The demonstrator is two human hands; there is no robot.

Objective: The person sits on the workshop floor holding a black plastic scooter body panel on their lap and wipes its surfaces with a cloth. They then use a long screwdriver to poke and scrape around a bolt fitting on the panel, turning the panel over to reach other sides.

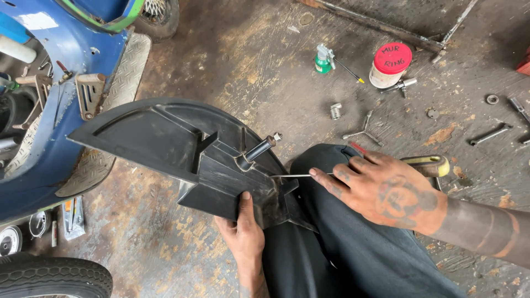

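Note:
A large black plastic fender panel point(149, 138) rests across my lap, its inner ribbed side up. My left hand point(243, 234) grips its lower edge, thumb on top. My right hand point(381, 190) holds a screwdriver with a yellow handle point(433, 164); its thin metal shaft point(292, 176) points left into the panel's inner bracket, guided by my forefinger. A black socket tool point(260, 149) with a metal tip stands in a recess of the panel.
A blue scooter body point(61, 110) with tread footplates stands at left, a tyre point(52, 276) at bottom left. On the stained concrete floor lie a red-lidded tub point(390, 65), a green oil can point(324, 59), a three-way wrench point(364, 131), a socket point(335, 111) and spanners point(490, 134).

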